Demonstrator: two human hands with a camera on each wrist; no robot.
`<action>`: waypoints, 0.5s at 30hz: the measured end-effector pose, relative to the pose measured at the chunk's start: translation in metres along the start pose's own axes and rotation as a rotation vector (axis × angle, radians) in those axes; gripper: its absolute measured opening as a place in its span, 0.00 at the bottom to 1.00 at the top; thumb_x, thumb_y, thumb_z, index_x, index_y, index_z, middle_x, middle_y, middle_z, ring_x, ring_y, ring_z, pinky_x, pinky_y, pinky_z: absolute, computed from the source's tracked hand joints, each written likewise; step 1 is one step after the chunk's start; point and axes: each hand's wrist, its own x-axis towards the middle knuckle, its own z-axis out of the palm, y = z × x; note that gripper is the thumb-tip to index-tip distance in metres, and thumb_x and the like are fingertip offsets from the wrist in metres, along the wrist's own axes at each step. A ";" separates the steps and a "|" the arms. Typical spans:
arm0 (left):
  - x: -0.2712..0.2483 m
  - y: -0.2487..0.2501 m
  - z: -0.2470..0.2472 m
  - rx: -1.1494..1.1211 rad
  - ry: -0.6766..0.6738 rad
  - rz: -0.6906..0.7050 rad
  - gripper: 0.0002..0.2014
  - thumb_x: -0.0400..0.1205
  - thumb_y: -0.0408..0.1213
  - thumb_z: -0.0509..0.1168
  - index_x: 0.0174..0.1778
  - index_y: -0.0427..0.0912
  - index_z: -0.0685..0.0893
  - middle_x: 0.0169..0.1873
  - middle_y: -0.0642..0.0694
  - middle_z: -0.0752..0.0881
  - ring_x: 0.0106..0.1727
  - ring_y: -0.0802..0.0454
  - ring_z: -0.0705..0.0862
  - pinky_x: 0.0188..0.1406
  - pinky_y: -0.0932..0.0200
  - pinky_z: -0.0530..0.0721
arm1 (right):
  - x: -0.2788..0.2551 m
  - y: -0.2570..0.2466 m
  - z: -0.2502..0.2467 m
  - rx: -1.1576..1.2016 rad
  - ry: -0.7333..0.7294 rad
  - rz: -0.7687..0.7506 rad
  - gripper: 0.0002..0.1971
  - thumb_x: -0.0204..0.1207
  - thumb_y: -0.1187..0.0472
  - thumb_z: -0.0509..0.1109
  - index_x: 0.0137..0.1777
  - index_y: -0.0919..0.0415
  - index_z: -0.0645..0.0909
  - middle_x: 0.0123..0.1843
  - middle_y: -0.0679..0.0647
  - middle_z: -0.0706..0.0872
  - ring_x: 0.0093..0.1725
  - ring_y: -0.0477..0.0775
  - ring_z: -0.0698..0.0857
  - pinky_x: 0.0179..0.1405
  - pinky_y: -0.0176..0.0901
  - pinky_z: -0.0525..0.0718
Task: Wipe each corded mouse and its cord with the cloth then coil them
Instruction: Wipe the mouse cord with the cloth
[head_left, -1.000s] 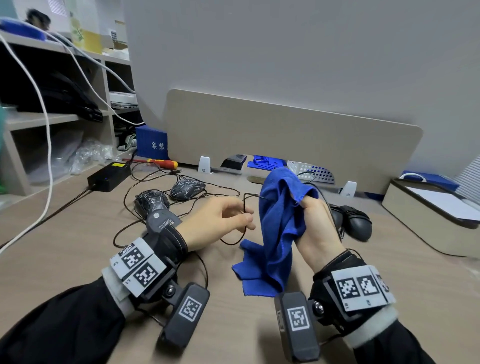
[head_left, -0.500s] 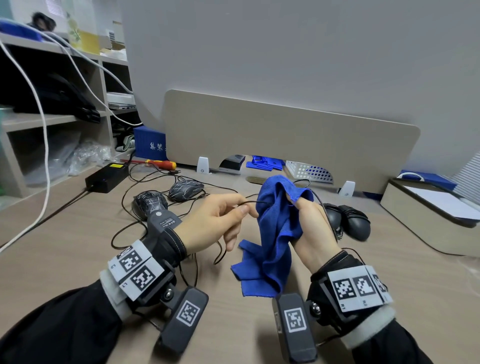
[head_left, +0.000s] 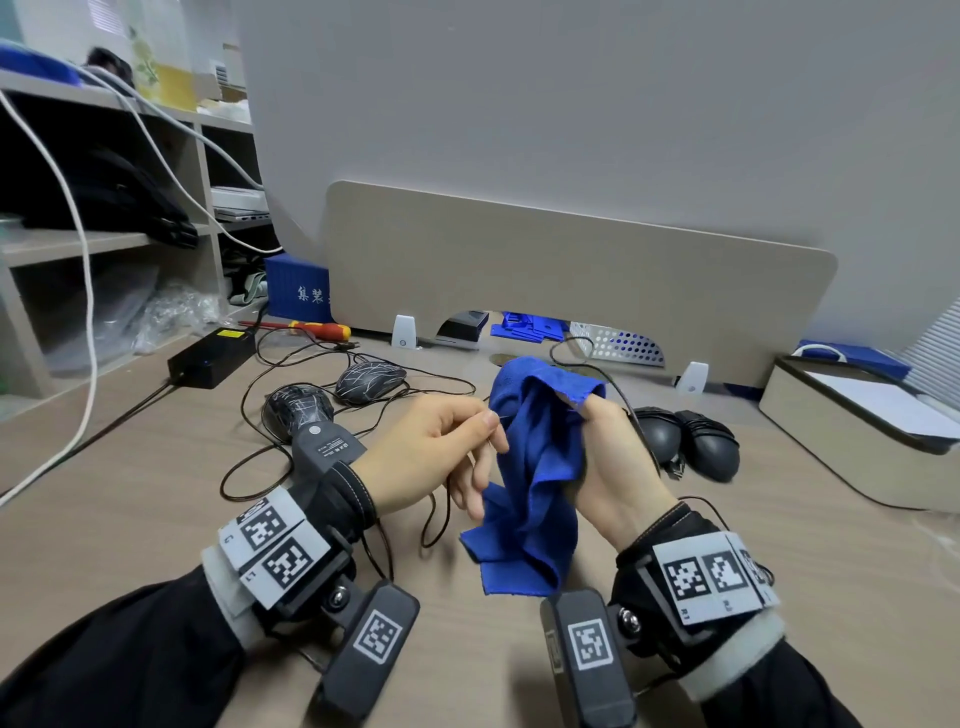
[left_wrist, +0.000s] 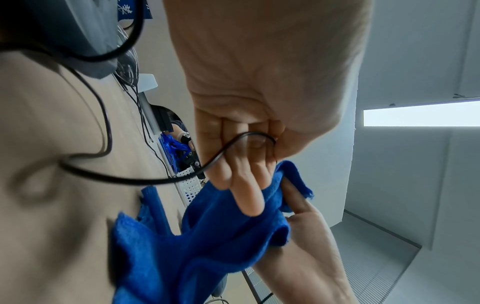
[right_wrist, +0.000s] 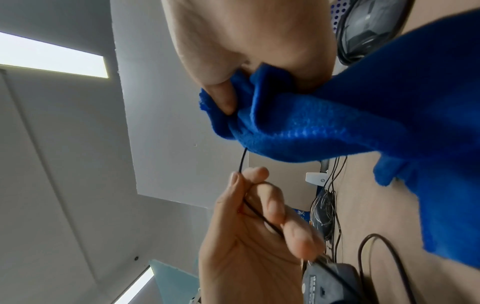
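Observation:
My right hand (head_left: 584, 413) grips a bunched blue cloth (head_left: 535, 483) above the desk, and a thin black mouse cord (right_wrist: 241, 160) runs out of the fold. My left hand (head_left: 488, 418) pinches that cord between thumb and forefinger just left of the cloth. The cord (left_wrist: 130, 181) loops slack down to the desk. Two patterned mice (head_left: 370, 381) (head_left: 297, 410) lie behind my left wrist among loose cords. Two black mice (head_left: 657, 434) (head_left: 711, 449) with cords wound round them sit to the right of my right hand.
A black power adapter (head_left: 213, 356) and a red-yellow screwdriver (head_left: 322, 328) lie at the back left. A beige partition (head_left: 571, 280) closes off the back of the desk. A shallow beige box (head_left: 852, 431) stands at the right. A white cable (head_left: 85, 291) hangs from the shelves on the left.
My left hand has risen and closed in on the cloth, and now pinches the cord right beside it. The cloth in my right hand has shifted slightly left and lower.

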 end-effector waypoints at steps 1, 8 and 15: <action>0.001 -0.001 0.000 -0.004 0.001 -0.003 0.16 0.92 0.33 0.51 0.42 0.33 0.79 0.24 0.40 0.82 0.20 0.45 0.85 0.19 0.60 0.77 | -0.002 0.000 0.003 -0.029 -0.042 0.026 0.18 0.82 0.62 0.65 0.65 0.74 0.82 0.58 0.65 0.86 0.65 0.65 0.86 0.65 0.60 0.85; 0.002 -0.004 0.002 0.012 -0.032 -0.017 0.17 0.91 0.34 0.52 0.38 0.34 0.77 0.16 0.46 0.73 0.10 0.57 0.66 0.12 0.69 0.61 | -0.011 0.009 0.009 -0.219 -0.051 -0.031 0.14 0.81 0.67 0.70 0.64 0.73 0.79 0.30 0.57 0.85 0.23 0.48 0.84 0.18 0.37 0.80; 0.000 0.002 -0.002 0.015 -0.098 -0.022 0.17 0.91 0.32 0.55 0.37 0.32 0.77 0.16 0.47 0.68 0.13 0.60 0.61 0.13 0.72 0.59 | -0.001 -0.011 -0.009 -0.262 0.192 -0.167 0.07 0.72 0.62 0.73 0.42 0.68 0.83 0.35 0.61 0.82 0.26 0.52 0.79 0.20 0.36 0.73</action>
